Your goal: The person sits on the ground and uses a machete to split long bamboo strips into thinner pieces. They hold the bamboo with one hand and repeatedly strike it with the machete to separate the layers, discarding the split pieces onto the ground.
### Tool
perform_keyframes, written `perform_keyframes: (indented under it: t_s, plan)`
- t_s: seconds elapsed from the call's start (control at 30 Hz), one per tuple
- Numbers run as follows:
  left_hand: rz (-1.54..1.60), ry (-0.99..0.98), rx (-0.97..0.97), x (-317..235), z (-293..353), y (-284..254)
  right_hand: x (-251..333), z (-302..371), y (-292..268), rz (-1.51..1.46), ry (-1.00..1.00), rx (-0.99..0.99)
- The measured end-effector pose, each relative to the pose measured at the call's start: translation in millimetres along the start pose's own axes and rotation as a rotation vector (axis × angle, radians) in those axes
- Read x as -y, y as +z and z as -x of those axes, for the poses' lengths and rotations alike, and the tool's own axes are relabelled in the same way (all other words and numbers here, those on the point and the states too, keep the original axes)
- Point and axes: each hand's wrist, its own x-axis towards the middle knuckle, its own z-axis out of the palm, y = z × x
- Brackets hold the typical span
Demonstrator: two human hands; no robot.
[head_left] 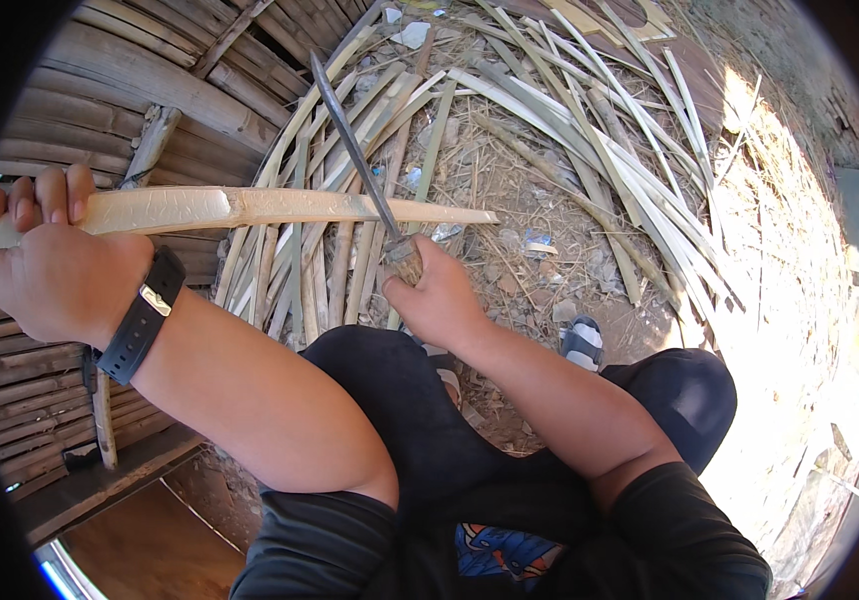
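Gripping the thick end of a pale split bamboo strip (pixel 250 207), the left hand (pixel 50 270) sat at the far left of the view, its fingers (pixel 50 195) curled fully over the top of the strip and closed tight around it. A black wristwatch (pixel 145 315) circled that wrist. Behind the hand ran a wall of horizontal bamboo slats (pixel 120 90), with a weathered stick (pixel 105 420) leaning against it lower down. The strip reached out level from the fist toward the right, tapering to a narrow tip above the ground.

Near the strip's thinner end, a long, dark knife blade (pixel 350 140) crossed it, slanting up and to the left, its edge touching the strip. The right hand (pixel 435 300) was wrapped shut around the knife's handle (pixel 405 262) just below the strip, knuckles toward the camera.

Under and beyond both hands lay a heap of split bamboo strips (pixel 550 130), fanned over dry earth scattered with shavings and small scraps. The person's knees, in dark trousers (pixel 400 400), filled the lower middle, and a foot in a grey sandal (pixel 582 343) rested on the dirt between them. Farther right the ground was bleached by strong sunlight.
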Motion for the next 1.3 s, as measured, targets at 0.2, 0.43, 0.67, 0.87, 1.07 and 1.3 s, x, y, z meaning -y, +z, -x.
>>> perform_keyframes:
  t_s: [0.2, 0.43, 0.67, 0.87, 1.07, 1.3]
  plan:
    - [0.036, -0.021, -0.04, -5, 6, 4, -49, -4, 1, 0.124, -0.002, 0.009]
    - [0.192, -0.091, 0.132, 8, -14, -25, -45, -9, -19, 0.133, 0.162, 0.034]
    - [0.296, -0.127, 0.204, 1, -12, -19, -27, -7, -7, 0.074, -0.044, 0.041]
    - [0.294, -0.12, 0.2, 4, -16, -23, -79, -14, -21, 0.181, 0.223, 0.006]
    - [0.424, -0.187, 0.295, 5, -21, -29, -10, 0, -10, 0.021, -0.005, 0.108]
    - [0.322, -0.119, 0.211, -2, -7, -12, -132, 3, -11, 0.21, 0.189, -0.066]
